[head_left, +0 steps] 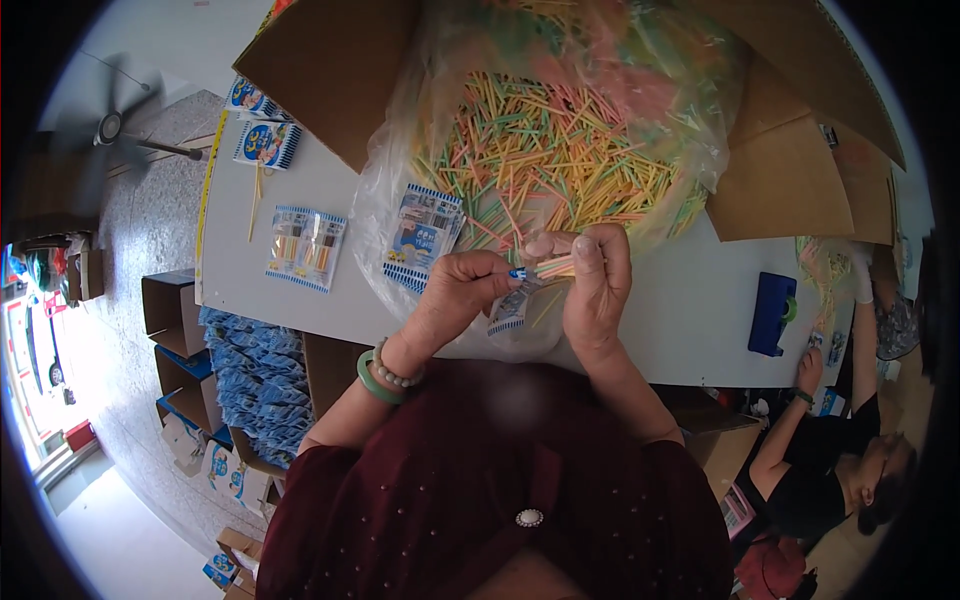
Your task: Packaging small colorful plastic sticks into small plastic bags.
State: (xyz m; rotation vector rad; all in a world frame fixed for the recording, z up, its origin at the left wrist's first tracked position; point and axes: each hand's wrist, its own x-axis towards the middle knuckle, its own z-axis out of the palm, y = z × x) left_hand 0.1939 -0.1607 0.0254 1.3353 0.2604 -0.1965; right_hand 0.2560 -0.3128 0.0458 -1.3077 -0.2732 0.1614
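My left hand (462,288), with a green bangle and a beaded bracelet on its wrist, pinches the mouth of a small blue-and-white packet (508,314). Between my hands, a small bunch of thin pink and yellow sticks (553,268) lies level with one end at the packet's mouth. The fingers of my right hand (597,285) are closed around the other end of that bunch. Just beyond, a heap of loose pink, yellow and green sticks (560,150) fills a clear plastic bag (378,190). A stack of flat blue printed packets (420,235) lies left of my hands.
Two filled packets (305,247) lie on the white table (660,330), with more packets (265,143) at its far left. Cardboard flaps (320,85) flank the heap. Below left stands a box of blue packets (250,380). A blue tape dispenser (768,315) and a co-worker (820,475) are right.
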